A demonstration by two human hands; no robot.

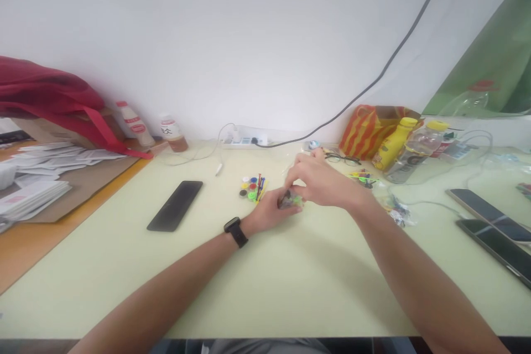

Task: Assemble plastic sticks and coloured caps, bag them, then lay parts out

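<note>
My left hand (270, 212), with a black watch (236, 231) on its wrist, is closed around a small clear bag (296, 200) with greenish and dark bits showing. Above the bag, my right hand (316, 179) has its fingers bent down in a pinch at the top; what lies between the fingertips is hidden. Just left of the hands, several small round coloured pieces (252, 195) lie grouped on the table. Thin red, blue and yellow sticks (261, 187) lie beside them.
A black phone (175, 206) lies left; two more phones (493, 215) lie right. Behind my right arm are glasses (342, 159), a bag of small parts (398, 212), a striped bag (365, 130) and bottles (394, 144). A power strip (244, 141) sits against the wall.
</note>
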